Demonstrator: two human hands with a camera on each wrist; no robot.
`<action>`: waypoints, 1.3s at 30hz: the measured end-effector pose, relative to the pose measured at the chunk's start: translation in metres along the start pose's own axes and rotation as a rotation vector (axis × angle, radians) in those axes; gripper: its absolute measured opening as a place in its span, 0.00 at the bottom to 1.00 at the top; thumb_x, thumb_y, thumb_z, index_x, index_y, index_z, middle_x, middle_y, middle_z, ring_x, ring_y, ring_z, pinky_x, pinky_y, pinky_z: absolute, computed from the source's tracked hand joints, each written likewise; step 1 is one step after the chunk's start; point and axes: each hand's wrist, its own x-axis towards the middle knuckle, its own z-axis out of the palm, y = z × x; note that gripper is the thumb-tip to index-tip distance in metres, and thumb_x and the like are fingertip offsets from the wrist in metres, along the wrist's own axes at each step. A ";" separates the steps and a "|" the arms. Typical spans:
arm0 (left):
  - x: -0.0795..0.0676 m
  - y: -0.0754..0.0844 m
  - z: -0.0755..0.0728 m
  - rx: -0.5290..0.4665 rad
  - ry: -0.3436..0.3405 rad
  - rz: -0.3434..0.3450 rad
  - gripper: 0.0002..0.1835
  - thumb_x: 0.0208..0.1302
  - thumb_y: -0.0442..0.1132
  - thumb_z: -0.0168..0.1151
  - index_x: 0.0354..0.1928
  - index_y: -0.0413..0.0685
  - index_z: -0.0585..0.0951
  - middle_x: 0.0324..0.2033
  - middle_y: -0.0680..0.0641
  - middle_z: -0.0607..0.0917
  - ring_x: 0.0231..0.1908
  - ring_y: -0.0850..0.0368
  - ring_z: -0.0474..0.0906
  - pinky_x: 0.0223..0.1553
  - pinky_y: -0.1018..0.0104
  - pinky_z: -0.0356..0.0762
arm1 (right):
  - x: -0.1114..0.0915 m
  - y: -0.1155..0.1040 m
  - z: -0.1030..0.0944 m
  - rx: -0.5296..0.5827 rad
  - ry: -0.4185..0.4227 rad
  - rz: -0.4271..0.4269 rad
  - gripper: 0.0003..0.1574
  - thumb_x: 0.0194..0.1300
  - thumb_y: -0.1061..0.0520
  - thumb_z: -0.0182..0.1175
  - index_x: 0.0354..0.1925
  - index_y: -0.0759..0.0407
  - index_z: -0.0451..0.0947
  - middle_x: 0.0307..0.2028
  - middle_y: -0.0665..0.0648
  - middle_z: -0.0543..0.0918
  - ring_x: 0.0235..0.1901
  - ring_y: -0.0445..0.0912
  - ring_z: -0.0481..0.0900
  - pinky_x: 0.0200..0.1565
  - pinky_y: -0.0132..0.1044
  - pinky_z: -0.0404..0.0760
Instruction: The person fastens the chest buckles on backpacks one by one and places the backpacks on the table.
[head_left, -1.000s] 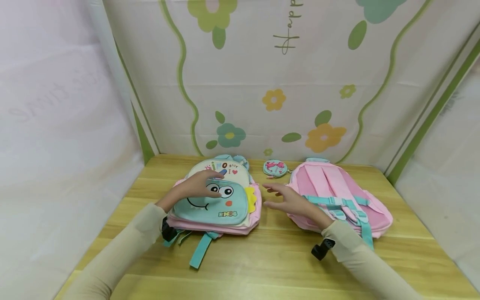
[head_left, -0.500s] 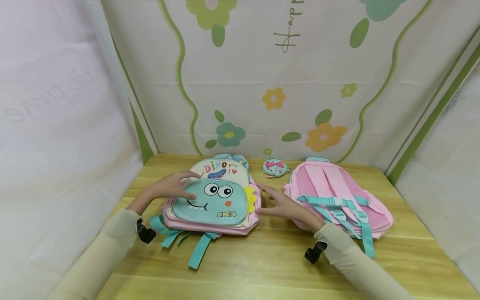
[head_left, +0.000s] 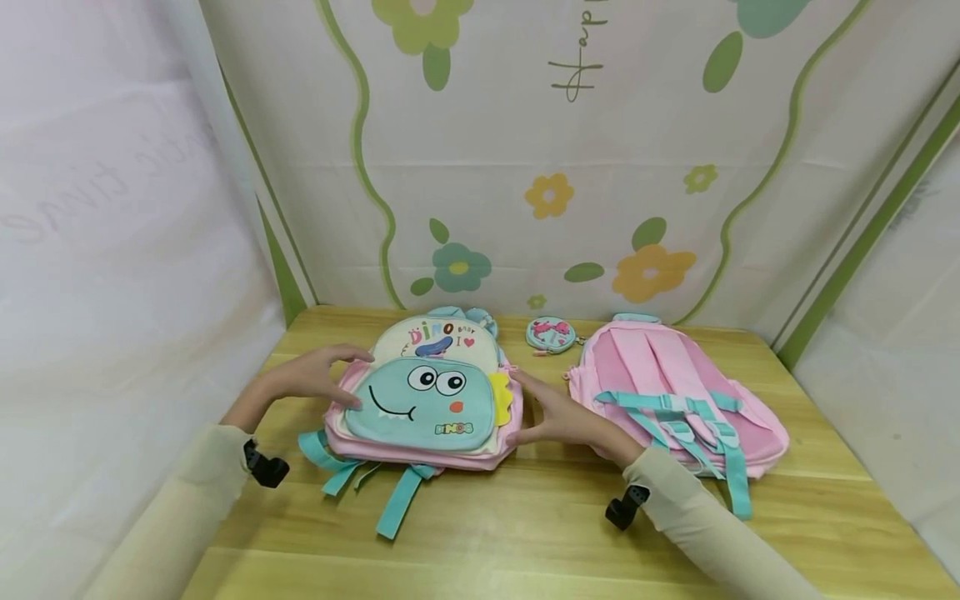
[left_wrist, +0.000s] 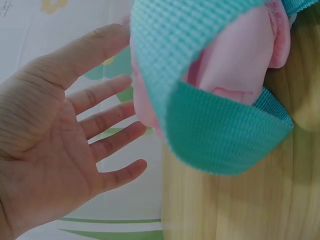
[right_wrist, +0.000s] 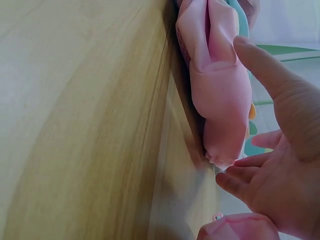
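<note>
A small children's backpack [head_left: 427, 400] with a dinosaur face lies front side up on the table's left half. Its pocket is light blue, its top cream and its sides pink. My left hand [head_left: 318, 377] is at its left side, fingers spread and thumb near the pocket's edge. In the left wrist view the left palm [left_wrist: 50, 150] shows bare, with a teal strap [left_wrist: 220, 135] in front. My right hand [head_left: 558, 417] is at the backpack's right side, thumb and fingers apart. The right wrist view shows that hand [right_wrist: 285, 165] beside the pink side [right_wrist: 222, 95], holding nothing.
A second pink backpack [head_left: 660, 358] lies on the right with its shoulder straps up. Attached near its top is a round light-blue pouch [head_left: 551, 335]. Teal strap ends [head_left: 401, 500] hang toward the front of the wooden table [head_left: 480, 542]. Printed cloth walls stand behind and beside.
My left hand has moved left from over the dinosaur backpack to its left side. My right hand has shifted slightly left and down to its right side.
</note>
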 end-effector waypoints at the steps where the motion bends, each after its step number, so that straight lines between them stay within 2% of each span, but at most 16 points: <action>1: -0.001 0.000 -0.001 0.001 -0.002 -0.002 0.45 0.53 0.53 0.79 0.70 0.41 0.72 0.70 0.34 0.72 0.70 0.29 0.63 0.67 0.29 0.64 | 0.000 0.000 0.000 -0.006 -0.001 -0.010 0.75 0.52 0.34 0.77 0.82 0.51 0.44 0.82 0.57 0.47 0.81 0.56 0.45 0.78 0.58 0.50; 6: -0.006 -0.001 -0.004 0.000 -0.029 -0.020 0.46 0.53 0.54 0.79 0.70 0.41 0.72 0.70 0.32 0.71 0.70 0.27 0.62 0.65 0.28 0.64 | 0.000 0.001 0.002 0.000 -0.008 -0.055 0.76 0.52 0.38 0.79 0.82 0.55 0.42 0.82 0.60 0.46 0.81 0.57 0.45 0.78 0.57 0.49; 12: -0.006 -0.008 -0.004 -0.009 -0.048 -0.029 0.47 0.54 0.55 0.79 0.72 0.42 0.70 0.69 0.33 0.71 0.67 0.31 0.68 0.61 0.31 0.71 | -0.001 0.000 0.006 -0.010 -0.003 -0.038 0.78 0.49 0.36 0.80 0.82 0.53 0.42 0.82 0.60 0.46 0.81 0.55 0.46 0.78 0.55 0.50; 16: -0.006 -0.010 -0.004 -0.030 -0.053 -0.029 0.47 0.54 0.54 0.78 0.72 0.42 0.70 0.70 0.33 0.71 0.65 0.33 0.70 0.60 0.34 0.74 | -0.001 -0.001 0.009 -0.024 0.010 -0.050 0.80 0.48 0.37 0.80 0.82 0.56 0.41 0.81 0.61 0.47 0.80 0.56 0.47 0.78 0.55 0.52; 21: -0.006 -0.010 -0.003 -0.038 -0.053 -0.039 0.47 0.54 0.54 0.79 0.72 0.41 0.70 0.69 0.32 0.71 0.65 0.33 0.71 0.59 0.35 0.75 | -0.001 -0.002 0.012 -0.012 0.017 -0.051 0.81 0.49 0.38 0.81 0.82 0.57 0.38 0.81 0.58 0.51 0.80 0.53 0.50 0.78 0.53 0.53; 25: -0.005 -0.009 -0.002 -0.055 -0.060 -0.039 0.47 0.54 0.53 0.79 0.71 0.40 0.70 0.69 0.32 0.71 0.65 0.32 0.71 0.59 0.37 0.76 | -0.002 -0.003 0.012 0.003 0.021 -0.037 0.83 0.49 0.38 0.80 0.82 0.56 0.35 0.81 0.56 0.50 0.80 0.51 0.49 0.78 0.52 0.53; 31: -0.003 -0.008 0.000 -0.064 -0.089 -0.049 0.46 0.53 0.53 0.79 0.70 0.39 0.71 0.69 0.32 0.71 0.64 0.32 0.70 0.57 0.40 0.78 | -0.003 -0.004 0.011 0.057 0.038 -0.026 0.84 0.50 0.38 0.80 0.82 0.56 0.32 0.82 0.56 0.47 0.80 0.51 0.48 0.78 0.53 0.52; 39: -0.003 -0.005 0.001 -0.107 -0.138 -0.045 0.47 0.54 0.52 0.79 0.71 0.36 0.70 0.70 0.31 0.70 0.66 0.30 0.69 0.59 0.40 0.77 | -0.003 -0.005 0.008 0.185 0.045 -0.017 0.79 0.53 0.44 0.79 0.83 0.52 0.35 0.82 0.54 0.46 0.80 0.56 0.49 0.77 0.54 0.54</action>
